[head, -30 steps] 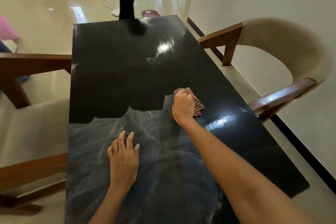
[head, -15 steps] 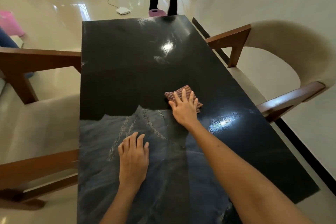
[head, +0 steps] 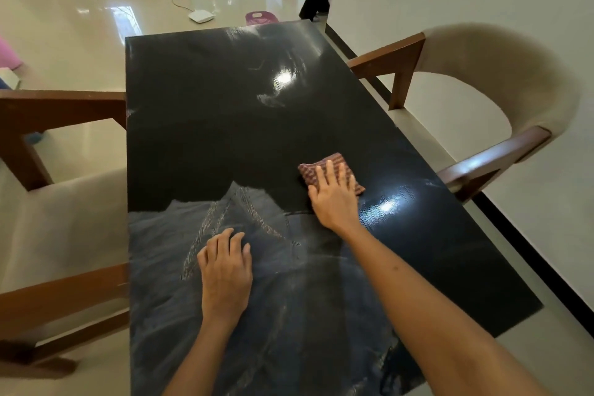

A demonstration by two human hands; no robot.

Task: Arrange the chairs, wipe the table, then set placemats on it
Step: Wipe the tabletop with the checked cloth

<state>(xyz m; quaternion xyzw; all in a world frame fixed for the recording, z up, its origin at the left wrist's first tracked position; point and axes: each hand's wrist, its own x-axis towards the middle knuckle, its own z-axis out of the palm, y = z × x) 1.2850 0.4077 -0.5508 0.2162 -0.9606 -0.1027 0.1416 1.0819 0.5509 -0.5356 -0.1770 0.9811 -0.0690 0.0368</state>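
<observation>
Glossy black table (head: pixel 209 125), long axis running away from the viewer. Right hand (head: pixel 334 199), fingers straight and spread, presses a folded striped cloth (head: pixel 324 164) right of centre. Left hand (head: pixel 225 270) rests flat, fingers relaxed, near the table's close end.

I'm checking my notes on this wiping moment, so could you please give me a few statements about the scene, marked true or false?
1. The right hand presses flat on a striped cloth. True.
2. The left hand holds a placemat. False: it rests on the black table, holding nothing.
3. An armchair stands at each long side of the table, the left armchair and the right armchair. True.
4. Placemats already lie on the table. False: none is in view.
</observation>
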